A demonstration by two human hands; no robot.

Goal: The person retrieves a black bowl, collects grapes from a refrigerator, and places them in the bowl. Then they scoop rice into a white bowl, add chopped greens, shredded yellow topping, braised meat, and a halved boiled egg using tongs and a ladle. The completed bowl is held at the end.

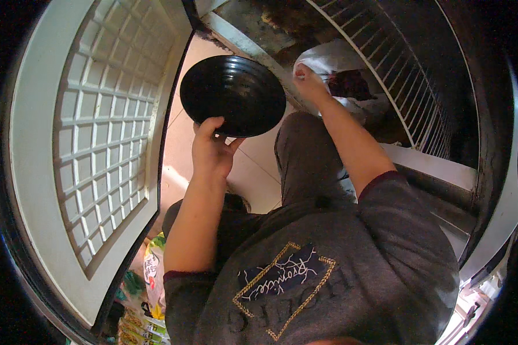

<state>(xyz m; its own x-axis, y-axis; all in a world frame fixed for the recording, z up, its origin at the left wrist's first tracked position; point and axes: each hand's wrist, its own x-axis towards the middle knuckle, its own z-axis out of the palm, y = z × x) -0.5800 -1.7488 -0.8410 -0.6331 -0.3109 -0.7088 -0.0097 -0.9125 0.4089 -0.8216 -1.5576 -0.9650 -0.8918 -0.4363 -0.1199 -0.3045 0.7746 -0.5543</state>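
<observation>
Your left hand (213, 146) holds the black bowl (233, 95) at 11 o'clock, by its 7 o'clock rim; it looks light, hard and slick. Your right hand (309, 83) curls at the white bag (331, 54), 1 o'clock; I can't tell if it grips. Soft-looking bag: bunch its edge.

Has a white gridded door (106, 141) open at left; shows pale floor tiles (258, 168) below, sunlit-bright in one patch; turns dim inside the cabinet (434, 169) at right, around a wire rack (374, 69).
</observation>
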